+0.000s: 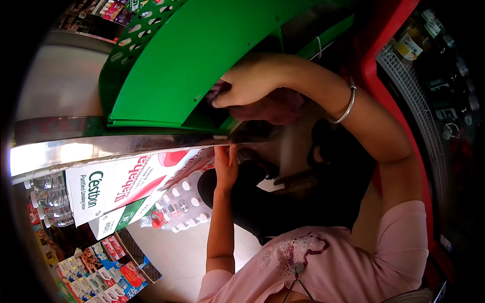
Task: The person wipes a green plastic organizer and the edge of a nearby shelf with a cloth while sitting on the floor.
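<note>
My right hand, with a silver bangle further up the arm, holds a bunched dark-red cloth. Part of the cloth shows at the fingertips, and more of it hangs below the palm. That hand is at the open side of a green metal shelf unit, in front of its dark inside. Below it, my left hand reaches up to a shiny metal edge under the green unit. Its fingertips meet this edge; whether they grip it is not visible.
Beverage cartons and shrink-wrapped bottles are stacked at left. Small boxed goods lie lower left. A red-framed drinks cooler with a white wire rack stands close on the right. Pale floor tiles lie below.
</note>
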Demonstrator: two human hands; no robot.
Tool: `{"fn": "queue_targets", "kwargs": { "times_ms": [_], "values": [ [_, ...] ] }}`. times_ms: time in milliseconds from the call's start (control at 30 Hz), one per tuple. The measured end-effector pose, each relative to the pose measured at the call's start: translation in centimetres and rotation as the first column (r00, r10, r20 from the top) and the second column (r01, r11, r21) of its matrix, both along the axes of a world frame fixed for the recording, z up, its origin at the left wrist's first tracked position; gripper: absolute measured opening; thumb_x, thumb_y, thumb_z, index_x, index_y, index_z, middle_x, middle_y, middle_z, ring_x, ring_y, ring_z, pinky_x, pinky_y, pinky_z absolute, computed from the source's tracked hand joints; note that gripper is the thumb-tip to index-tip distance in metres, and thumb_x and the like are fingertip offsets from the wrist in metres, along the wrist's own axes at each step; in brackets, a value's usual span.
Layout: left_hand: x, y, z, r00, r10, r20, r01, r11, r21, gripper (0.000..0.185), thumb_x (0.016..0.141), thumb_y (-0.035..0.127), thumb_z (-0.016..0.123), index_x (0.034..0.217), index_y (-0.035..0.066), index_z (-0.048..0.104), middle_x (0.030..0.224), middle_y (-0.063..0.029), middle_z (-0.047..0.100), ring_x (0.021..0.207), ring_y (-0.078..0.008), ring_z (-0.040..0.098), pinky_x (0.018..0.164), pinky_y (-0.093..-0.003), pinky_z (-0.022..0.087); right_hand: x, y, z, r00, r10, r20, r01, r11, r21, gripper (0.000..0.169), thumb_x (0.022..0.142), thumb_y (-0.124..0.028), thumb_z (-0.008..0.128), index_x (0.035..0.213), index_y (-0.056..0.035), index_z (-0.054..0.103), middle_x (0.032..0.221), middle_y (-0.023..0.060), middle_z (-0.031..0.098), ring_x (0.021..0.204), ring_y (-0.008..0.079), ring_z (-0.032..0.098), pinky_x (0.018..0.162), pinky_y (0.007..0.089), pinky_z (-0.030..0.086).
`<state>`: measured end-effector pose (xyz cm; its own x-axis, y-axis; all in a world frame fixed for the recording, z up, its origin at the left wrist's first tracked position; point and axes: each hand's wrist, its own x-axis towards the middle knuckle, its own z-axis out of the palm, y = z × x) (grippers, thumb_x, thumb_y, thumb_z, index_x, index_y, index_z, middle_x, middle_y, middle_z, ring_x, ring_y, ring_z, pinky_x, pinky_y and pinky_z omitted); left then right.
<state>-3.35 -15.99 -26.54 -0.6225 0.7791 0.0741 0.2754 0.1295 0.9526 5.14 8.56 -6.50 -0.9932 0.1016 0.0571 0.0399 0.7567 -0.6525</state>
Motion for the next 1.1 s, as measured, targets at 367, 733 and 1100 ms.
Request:
{"fn": "queue_targets", "kwargs": {
  "times_ms": [367, 733, 1100],
  "values": [
    [0.1, -0.4, 0.3, 1.0, 0.028, 0.0, -0.028, 0.997, -0.071, 0.03, 0.097, 0.012, 0.052, 0.124, -0.001, 0.045, 0.113, -0.016, 0.057, 0.104, -0.024, 0.058, 0.09, -0.0332, 0.045, 0.6, -2.2, -1.7, 0.895, -0.155, -0.419, 0.382, 0.749, 0.541, 0.017, 0.06, -0.017, 0.071, 0.074, -0.0072, 0.068, 0.073, 0.0084, 0.065, 0.07, 0.0231, 0.064, 0.059, 0.0324, 0.05],
    [-0.2, -0.7, -0.4, 0.999, 0.042, -0.022, -0.044, 0.996, -0.083, 0.031, 0.096, 0.013, 0.053, 0.123, -0.001, 0.046, 0.113, -0.0181, 0.057, 0.102, -0.0262, 0.06, 0.089, -0.034, 0.046, -1.2, -1.5, -2.1, 0.974, 0.224, -0.033, -0.221, 0.972, 0.076, 0.026, 0.081, -0.024, 0.058, 0.097, -0.0088, 0.071, 0.092, 0.0109, 0.068, 0.092, 0.026, 0.063, 0.079, 0.0386, 0.05],
    [0.3, -0.3, 0.3, 0.98, 0.055, -0.189, -0.066, 0.997, -0.051, 0.032, 0.095, 0.014, 0.054, 0.123, -0.001, 0.047, 0.112, -0.0209, 0.058, 0.105, -0.034, 0.057, 0.092, -0.0367, 0.043, -2.1, -2.4, -3.8, 0.913, 0.249, -0.323, -0.002, 0.794, 0.608, 0.014, 0.073, -0.009, 0.059, 0.077, 0.0002, 0.069, 0.069, 0.0111, 0.065, 0.071, 0.0273, 0.064, 0.061, 0.0384, 0.051]
  ]
}}
